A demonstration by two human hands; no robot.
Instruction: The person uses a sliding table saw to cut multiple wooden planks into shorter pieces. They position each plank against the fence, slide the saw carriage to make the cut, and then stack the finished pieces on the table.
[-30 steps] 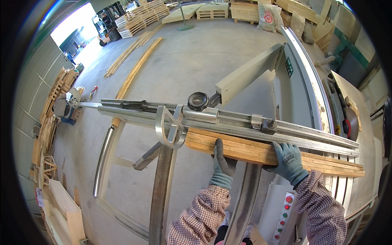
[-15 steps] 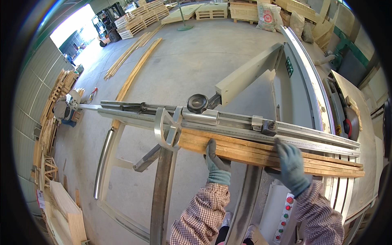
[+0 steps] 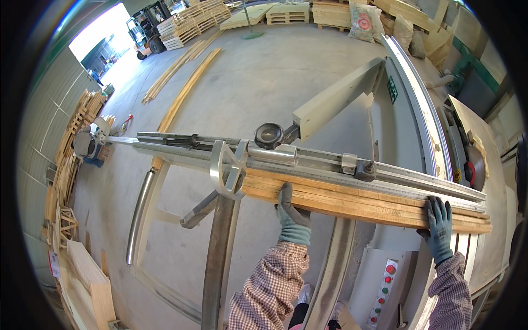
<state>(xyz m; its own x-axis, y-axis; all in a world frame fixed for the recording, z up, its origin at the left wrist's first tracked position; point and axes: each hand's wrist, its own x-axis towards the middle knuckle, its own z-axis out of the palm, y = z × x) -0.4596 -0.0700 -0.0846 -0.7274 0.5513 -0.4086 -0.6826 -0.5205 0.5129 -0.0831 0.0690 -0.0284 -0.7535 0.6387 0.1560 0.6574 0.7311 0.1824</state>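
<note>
Several long wooden strips lie side by side as a bundle along the metal fence of a sliding table saw. My left hand, in a grey-blue work glove, grips the bundle's near side left of its middle, thumb on top and the other fingers hidden beneath. Close to the right end, my gloved right hand is wrapped over the strips with its fingers on top. The bundle's left end touches or nearly touches the looped metal stop.
A round saw blade stands at the right. A black knob sits on the fence, and a button panel is below the strips. Long boards lie on the floor beyond. A forklift and pallets stand at the back.
My right hand has slid rightward along the strips to near their right end. The strips now lie tighter together against the fence. My left hand has stayed in place.
</note>
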